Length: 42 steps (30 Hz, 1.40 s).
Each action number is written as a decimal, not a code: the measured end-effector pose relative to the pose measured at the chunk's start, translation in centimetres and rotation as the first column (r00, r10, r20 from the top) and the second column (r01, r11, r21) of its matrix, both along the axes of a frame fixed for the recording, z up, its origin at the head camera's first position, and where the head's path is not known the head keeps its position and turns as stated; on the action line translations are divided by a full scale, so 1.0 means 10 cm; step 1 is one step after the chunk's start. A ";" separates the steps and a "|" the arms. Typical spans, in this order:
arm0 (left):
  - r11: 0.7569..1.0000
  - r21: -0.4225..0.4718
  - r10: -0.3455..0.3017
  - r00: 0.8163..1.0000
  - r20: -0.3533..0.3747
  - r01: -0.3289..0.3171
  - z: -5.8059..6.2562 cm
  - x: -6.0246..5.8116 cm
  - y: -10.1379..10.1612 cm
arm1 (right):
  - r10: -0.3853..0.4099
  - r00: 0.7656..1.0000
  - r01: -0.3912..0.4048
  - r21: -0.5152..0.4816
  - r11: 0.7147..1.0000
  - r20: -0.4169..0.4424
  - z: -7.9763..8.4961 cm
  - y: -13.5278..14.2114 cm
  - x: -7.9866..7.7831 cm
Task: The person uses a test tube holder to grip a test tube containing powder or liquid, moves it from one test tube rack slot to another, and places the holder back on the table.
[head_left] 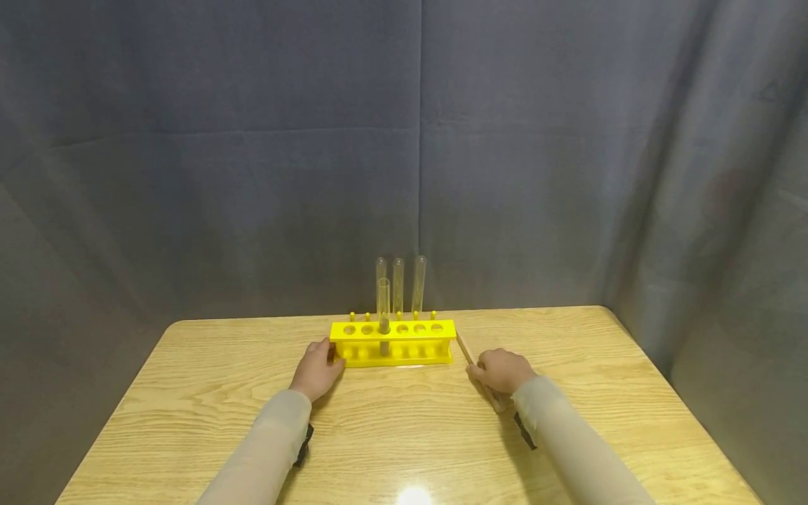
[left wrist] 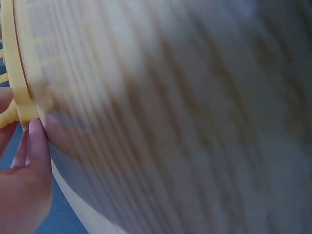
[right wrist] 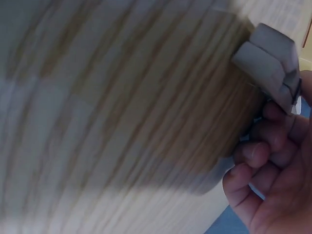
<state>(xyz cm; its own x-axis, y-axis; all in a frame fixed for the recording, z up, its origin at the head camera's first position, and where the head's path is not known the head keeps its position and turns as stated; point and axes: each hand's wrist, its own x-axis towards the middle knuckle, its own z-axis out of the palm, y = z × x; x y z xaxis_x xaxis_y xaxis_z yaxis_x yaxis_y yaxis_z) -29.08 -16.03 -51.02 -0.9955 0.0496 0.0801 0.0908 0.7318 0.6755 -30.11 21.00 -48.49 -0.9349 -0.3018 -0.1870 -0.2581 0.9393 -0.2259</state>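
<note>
A yellow test tube rack [head_left: 353,337] stands upright on the table. My left hand [head_left: 315,372] grips its left end; in the left wrist view the thumb and fingers close on the corner of the rack [left wrist: 28,108]. One clear test tube [head_left: 384,301] stands in a hole near the rack's middle, its lower part greyish. Three more tubes [head_left: 398,284] sit mouth-down on the pegs along the back. To the right, my right hand [head_left: 503,370] holds a wooden test tube clamp [head_left: 466,348], whose blocky wooden end [right wrist: 265,61] shows in the right wrist view.
The wooden table [head_left: 404,428] has its far edge just behind the rack. Grey curtains [head_left: 284,175] hang close behind the table and along both sides. A bright light reflection lies on the tabletop at the front.
</note>
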 end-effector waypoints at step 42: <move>0.992 -0.121 0.033 0.998 -0.054 -0.040 0.04 0.01 0.05 | -0.345 0.901 0.143 -0.571 0.808 -0.262 0.10 0.11 0.03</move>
